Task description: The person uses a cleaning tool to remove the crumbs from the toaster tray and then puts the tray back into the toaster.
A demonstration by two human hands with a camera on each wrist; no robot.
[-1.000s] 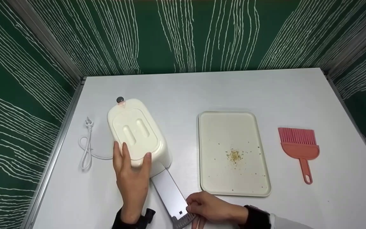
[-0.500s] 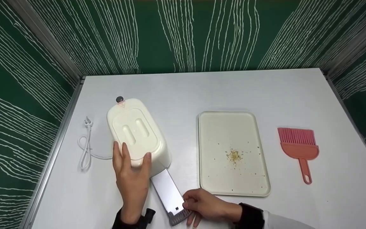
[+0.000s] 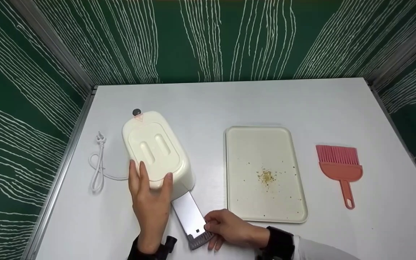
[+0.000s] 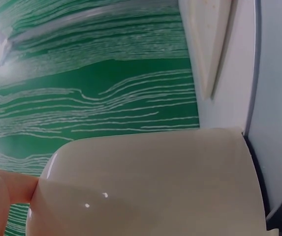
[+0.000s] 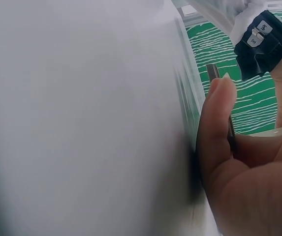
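Observation:
A cream toaster (image 3: 157, 151) with two oblong recesses in its lid stands at the left of the table. My left hand (image 3: 151, 209) rests on its near end, with straight fingers on the lid's edge and the thumb spread at the right corner. In the left wrist view, the toaster's smooth wall (image 4: 145, 182) fills the lower part. A shiny metal crumb tray (image 3: 190, 211) with a grey slotted end sticks out of the near end. My right hand (image 3: 231, 227) pinches that grey end between thumb and fingers. The right wrist view shows the tray's thin edge (image 5: 212, 71) beside the thumb.
A cream baking tray (image 3: 258, 144) with crumbs (image 3: 266, 177) on it lies right of the toaster. Farther right is a pink brush (image 3: 339, 155) set in a dustpan with a handle (image 3: 347, 195). A bundled white power cord (image 3: 99, 166) lies at the left.
My right hand has moved up and to the left, sliding the crumb tray farther into the toaster, so less of it shows. The left hand and the toaster have stayed in place.

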